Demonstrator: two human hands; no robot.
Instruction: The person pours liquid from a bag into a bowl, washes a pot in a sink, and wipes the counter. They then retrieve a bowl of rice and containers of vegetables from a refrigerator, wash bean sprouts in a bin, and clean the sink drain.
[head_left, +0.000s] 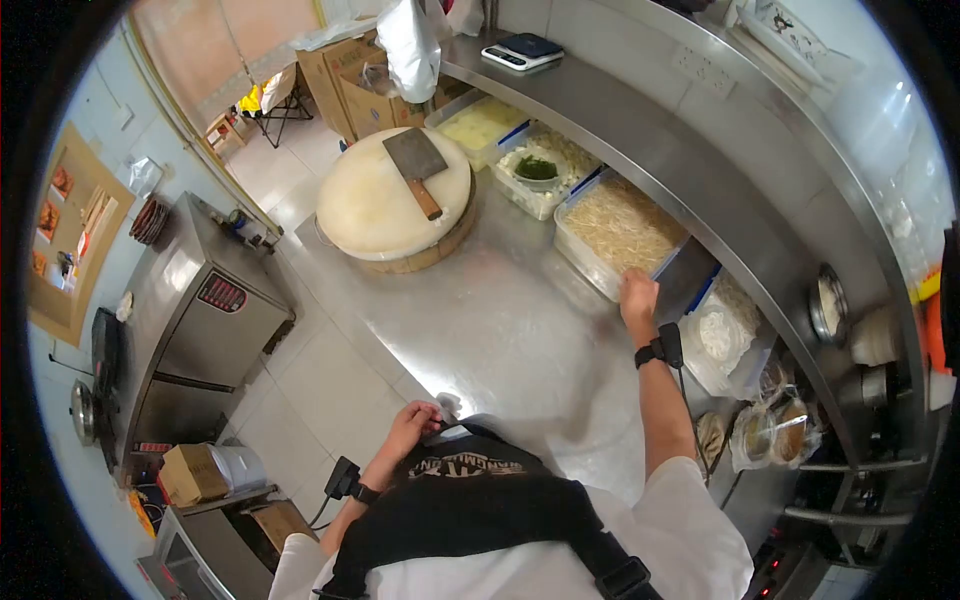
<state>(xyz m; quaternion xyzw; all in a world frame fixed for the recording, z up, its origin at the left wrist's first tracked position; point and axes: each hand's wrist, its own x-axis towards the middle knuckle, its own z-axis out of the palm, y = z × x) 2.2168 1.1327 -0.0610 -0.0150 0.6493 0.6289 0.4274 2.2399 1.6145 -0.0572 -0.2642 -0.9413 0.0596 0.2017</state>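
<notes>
My right hand (638, 297) is closed at the near corner of a clear bin (590, 262) filled with pale shredded food (622, 222); its fingers are curled at the rim. Near the apron (470, 465), at the table's front edge, my left hand (415, 422) has its fingers curled together, and what they hold, if anything, is too small to make out. A cleaver (415, 165) with a wooden handle lies on the round white chopping block (370, 205), away from both hands.
Beyond the block sit a bin of yellowish food (480, 128) and a bin holding a bowl of chopped greens (537, 170). A steel shelf (660, 150) overhangs the bins and carries a scale (522, 52). A white plastic bag (715, 340) is at the right.
</notes>
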